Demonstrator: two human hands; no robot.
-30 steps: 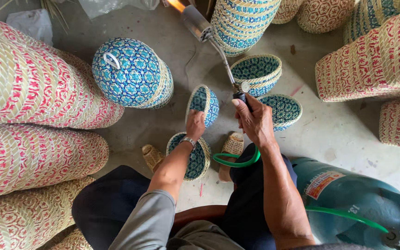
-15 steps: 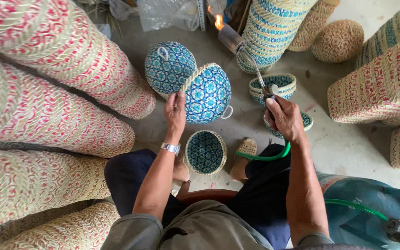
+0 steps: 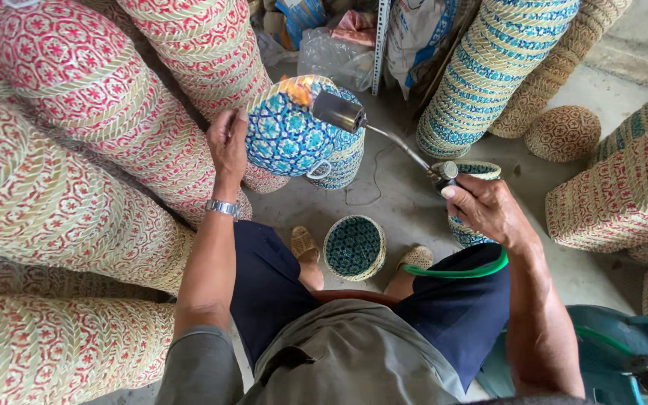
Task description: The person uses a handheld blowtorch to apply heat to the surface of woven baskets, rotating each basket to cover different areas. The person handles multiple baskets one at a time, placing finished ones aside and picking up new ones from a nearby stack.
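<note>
Blue basket [image 3: 286,135] over concrete floor [image 3: 399,202] among basket stacks [image 3: 76,150]; left hand [image 3: 228,142] grips it raised, right hand [image 3: 485,206] clasps torch [image 3: 372,131]

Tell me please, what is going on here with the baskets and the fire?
A seated person holds up a blue woven basket with the left hand. The right hand grips a gas torch, and its flame touches the basket's top edge. A green hose lies across the lap. A small open basket sits on the floor between the feet, with red patterned basket stacks at the left.
</note>
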